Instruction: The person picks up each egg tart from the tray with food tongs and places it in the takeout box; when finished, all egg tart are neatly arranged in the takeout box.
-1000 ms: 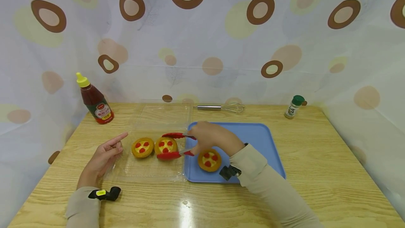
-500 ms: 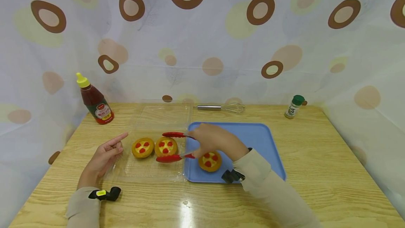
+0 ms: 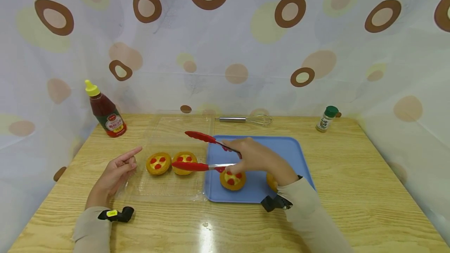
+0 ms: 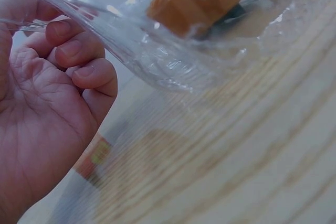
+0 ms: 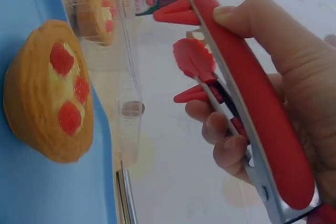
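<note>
My left hand (image 3: 114,175) pinches the left rim of a clear plastic clamshell container (image 3: 165,190), its index finger stretched along the edge. In the left wrist view its other fingers curl beside the plastic. Two tarts with red toppings sit inside, a left tart (image 3: 158,163) and a right tart (image 3: 184,158). My right hand (image 3: 254,155) grips red-tipped tongs (image 3: 191,166), their arms spread apart with nothing between them. The lower tip overlaps the right tart in the head view. On the blue tray (image 3: 274,147) lies a tart (image 3: 232,182); another tart (image 3: 271,182) is partly hidden by my right wrist.
A sauce bottle (image 3: 107,112) with a yellow cap stands at the back left. Behind the tray lies a whisk (image 3: 242,120). A green-capped seasoning jar (image 3: 326,119) stands at the back right, and a patterned curtain (image 3: 225,50) hangs behind the table.
The tongs have come away from around the right tart, lifting and shifting rightward with my right hand. That tart stays in the container. My left hand has not moved.
</note>
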